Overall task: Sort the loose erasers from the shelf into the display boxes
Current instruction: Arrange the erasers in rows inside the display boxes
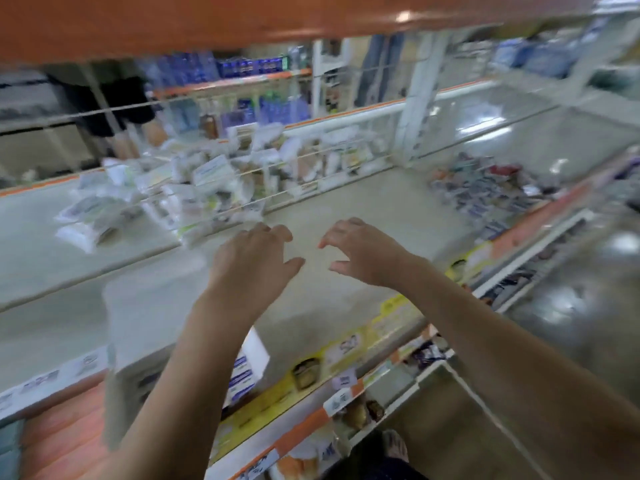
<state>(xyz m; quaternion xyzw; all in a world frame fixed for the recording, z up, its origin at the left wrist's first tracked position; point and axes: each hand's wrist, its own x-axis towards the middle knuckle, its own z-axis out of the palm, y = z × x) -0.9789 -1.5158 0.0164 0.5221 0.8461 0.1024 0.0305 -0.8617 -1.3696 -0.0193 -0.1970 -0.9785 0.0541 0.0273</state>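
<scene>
The view is blurred by motion. Both my hands reach out over a pale shelf (363, 209), side by side, palms down. My left hand (252, 258) has loosely curved fingers and holds nothing. My right hand (360, 251) is the same, a little to the right, with a gap between the two. A heap of loose erasers (491, 188) in blue, white and red wrappers lies on the shelf at the far right. A white display box (247, 368) with blue-labelled packs shows under my left forearm at the shelf's front.
White plastic packets (194, 188) are piled behind a wire divider at the back left. An orange shelf edge (242, 22) hangs overhead. Price labels (346, 348) line the front rail, with lower shelves beneath. A person's legs (131, 133) stand beyond the rack.
</scene>
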